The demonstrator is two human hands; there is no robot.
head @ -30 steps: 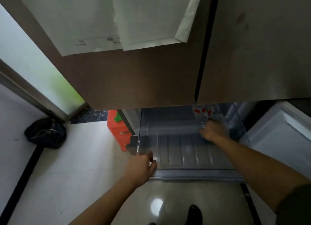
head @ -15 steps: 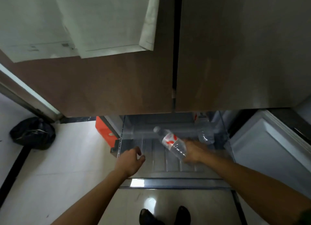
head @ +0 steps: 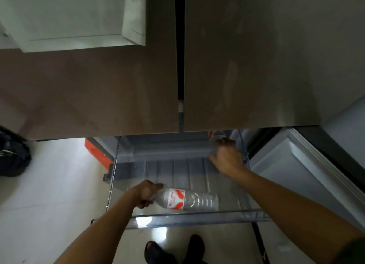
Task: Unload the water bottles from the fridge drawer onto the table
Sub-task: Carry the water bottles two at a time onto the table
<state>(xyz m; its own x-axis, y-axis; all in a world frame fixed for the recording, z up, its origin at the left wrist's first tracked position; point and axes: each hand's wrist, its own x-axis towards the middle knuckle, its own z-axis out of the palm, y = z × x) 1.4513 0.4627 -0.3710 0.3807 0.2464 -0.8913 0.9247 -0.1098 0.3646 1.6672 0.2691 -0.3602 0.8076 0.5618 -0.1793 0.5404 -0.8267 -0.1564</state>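
The clear fridge drawer (head: pixel 197 217) is pulled out below the fridge doors. A clear water bottle (head: pixel 187 199) with a red and white label lies level over the drawer's front, and my left hand (head: pixel 146 192) grips its neck end. At the drawer's back right corner my right hand (head: pixel 227 157) curls round a second water bottle (head: pixel 216 134). That bottle is blurred and partly hidden under the door edge.
Two brown fridge doors (head: pixel 256 66) hang shut over the drawer's back. A white open compartment door (head: pixel 296 174) stands to the right. An orange box (head: pixel 96 151) and a black bag (head: pixel 11 157) sit on the pale floor at left. My shoes (head: pixel 158 252) are below the drawer.
The bottle passed from my right hand to my left, which now holds it low at the drawer's front. My right hand went back to the back right corner.
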